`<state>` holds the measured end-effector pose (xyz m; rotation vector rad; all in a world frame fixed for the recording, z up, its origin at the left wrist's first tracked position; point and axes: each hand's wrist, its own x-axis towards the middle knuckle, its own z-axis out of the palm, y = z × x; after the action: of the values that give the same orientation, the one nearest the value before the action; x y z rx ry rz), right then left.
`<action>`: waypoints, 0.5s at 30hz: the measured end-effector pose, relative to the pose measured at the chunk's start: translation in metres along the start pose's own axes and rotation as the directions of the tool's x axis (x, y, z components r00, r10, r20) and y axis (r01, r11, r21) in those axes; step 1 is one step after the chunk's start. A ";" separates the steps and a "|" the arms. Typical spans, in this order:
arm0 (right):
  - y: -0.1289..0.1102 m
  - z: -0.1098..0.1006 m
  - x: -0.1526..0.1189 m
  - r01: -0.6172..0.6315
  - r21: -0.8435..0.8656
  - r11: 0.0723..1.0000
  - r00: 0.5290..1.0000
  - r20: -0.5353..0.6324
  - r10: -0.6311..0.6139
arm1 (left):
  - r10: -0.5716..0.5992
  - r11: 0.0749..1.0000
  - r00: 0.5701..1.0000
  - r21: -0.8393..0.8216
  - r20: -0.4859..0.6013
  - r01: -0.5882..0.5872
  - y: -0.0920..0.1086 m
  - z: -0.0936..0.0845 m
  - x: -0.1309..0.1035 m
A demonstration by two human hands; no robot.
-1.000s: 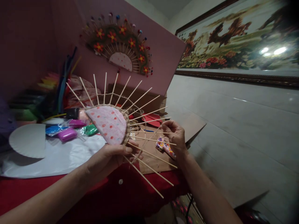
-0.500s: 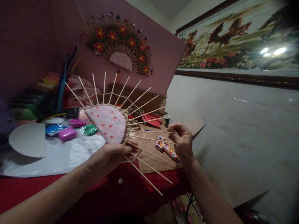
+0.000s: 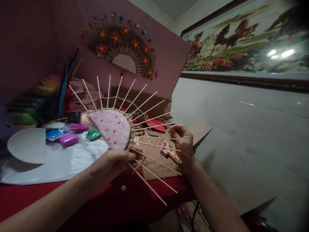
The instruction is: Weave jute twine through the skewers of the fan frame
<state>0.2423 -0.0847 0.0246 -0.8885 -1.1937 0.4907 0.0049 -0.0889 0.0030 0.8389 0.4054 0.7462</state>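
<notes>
A pink half-disc with red dots [image 3: 113, 129] has several thin wooden sticks fanning out from its curved edge, where twine is woven round them. My left hand [image 3: 124, 158] grips it at the lower corner, thumb on the front. My right hand [image 3: 181, 137] is closed at the right, beside the stick tips, pinching a thin twine [image 3: 156, 143] that runs back across the sticks. A loose loop of the same twine passes among the upper sticks. Below the sticks a flower-patterned glue gun [image 3: 171, 153] lies on brown cardboard [image 3: 154, 167].
Coloured clay packets [image 3: 69, 139], a white half-disc [image 3: 27, 145] and white plastic sheeting [image 3: 62, 166] occupy the left of the red-covered table [image 3: 106, 199]. Red paper [image 3: 156, 124] lies behind. A finished fan with orange flowers [image 3: 124, 62] is on the pink board [image 3: 164, 58].
My right hand has moved slightly left and down, still pinching the twine. The fan's sticks have shifted slightly, while my left hand keeps its hold.
</notes>
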 end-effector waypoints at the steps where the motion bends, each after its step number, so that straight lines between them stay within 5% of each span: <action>1: 0.002 0.003 0.001 -0.013 0.014 1.000 1.000 0.003 0.013 | -0.004 1.000 1.000 -0.003 -0.001 0.004 0.000 0.000 0.000; 8: 0.022 0.021 0.001 -0.120 0.061 0.991 0.992 0.040 0.117 | -0.012 1.000 1.000 0.001 0.016 0.012 0.000 0.002 -0.001; 15: 0.016 0.044 -0.003 -0.139 0.069 0.988 0.988 0.071 0.135 | -0.026 0.999 0.993 -0.019 0.114 0.028 -0.002 0.001 -0.001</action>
<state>0.2016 -0.0636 0.0145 -0.9002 -1.1711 0.6758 0.0054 -0.0909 0.0019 0.8504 0.3063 0.6733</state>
